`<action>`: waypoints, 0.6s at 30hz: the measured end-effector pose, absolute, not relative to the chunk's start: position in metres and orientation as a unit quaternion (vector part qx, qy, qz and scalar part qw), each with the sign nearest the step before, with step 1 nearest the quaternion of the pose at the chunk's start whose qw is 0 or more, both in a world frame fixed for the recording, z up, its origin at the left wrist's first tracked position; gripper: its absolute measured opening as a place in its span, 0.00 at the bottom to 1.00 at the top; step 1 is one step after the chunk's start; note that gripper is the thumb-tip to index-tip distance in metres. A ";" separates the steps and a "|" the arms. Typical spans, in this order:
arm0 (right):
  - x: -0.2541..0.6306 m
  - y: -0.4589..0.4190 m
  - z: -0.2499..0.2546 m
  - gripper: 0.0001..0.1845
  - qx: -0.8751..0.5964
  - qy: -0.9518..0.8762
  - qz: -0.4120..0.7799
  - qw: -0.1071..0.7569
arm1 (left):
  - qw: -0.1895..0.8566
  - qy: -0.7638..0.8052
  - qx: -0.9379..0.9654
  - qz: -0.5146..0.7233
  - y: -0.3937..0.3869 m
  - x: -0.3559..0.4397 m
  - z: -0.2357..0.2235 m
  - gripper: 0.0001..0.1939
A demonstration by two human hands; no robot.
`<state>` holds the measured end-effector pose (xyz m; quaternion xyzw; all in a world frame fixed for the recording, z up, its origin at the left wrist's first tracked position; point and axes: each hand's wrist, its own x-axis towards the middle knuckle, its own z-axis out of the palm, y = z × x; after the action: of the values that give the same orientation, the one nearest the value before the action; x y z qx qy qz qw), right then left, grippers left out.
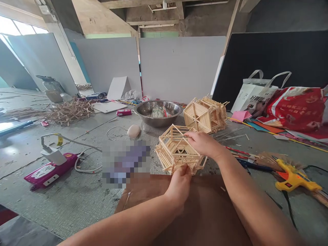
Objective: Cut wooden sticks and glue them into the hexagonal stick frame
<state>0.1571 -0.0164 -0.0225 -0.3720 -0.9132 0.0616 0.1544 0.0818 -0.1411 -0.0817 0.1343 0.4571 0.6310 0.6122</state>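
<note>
L hand [179,184] – fingers gripping stick frame [180,150] at near edge; R hand [205,145] – fingers pinching its top, w/ 2nd stick piece [205,116] just behind, nr metal bowl [157,114].

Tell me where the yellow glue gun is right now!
The yellow glue gun is on the right side of the head camera's view. It lies to the right of the right forearm, nearer than the red bag.

Bare floor [92,126] btwn pink power strip [55,171] & steel bowl [158,120], white cord [82,143] partly in way
</note>
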 end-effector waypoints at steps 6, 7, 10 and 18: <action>0.159 -0.015 -0.024 0.19 -0.370 -0.912 0.074 0.163 | 0.559 0.490 0.170 0.647 -0.172 0.032 -0.045 0.08; 0.160 -0.016 -0.024 0.19 -0.370 -0.912 0.075 0.163 | 0.534 0.486 0.148 0.676 -0.169 0.023 -0.038 0.08; 0.159 -0.018 -0.023 0.19 -0.374 -0.910 0.076 0.163 | 0.550 0.472 0.089 0.683 -0.154 0.005 -0.025 0.11; 0.158 -0.017 -0.025 0.20 -0.368 -0.909 0.086 0.175 | 0.573 0.472 0.103 0.661 -0.131 -0.008 -0.021 0.08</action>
<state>0.1584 -0.0166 -0.0247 -0.3684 -0.9090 0.0862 0.1749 -0.0079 -0.1309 -0.0208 0.1033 0.4725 0.6615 0.5732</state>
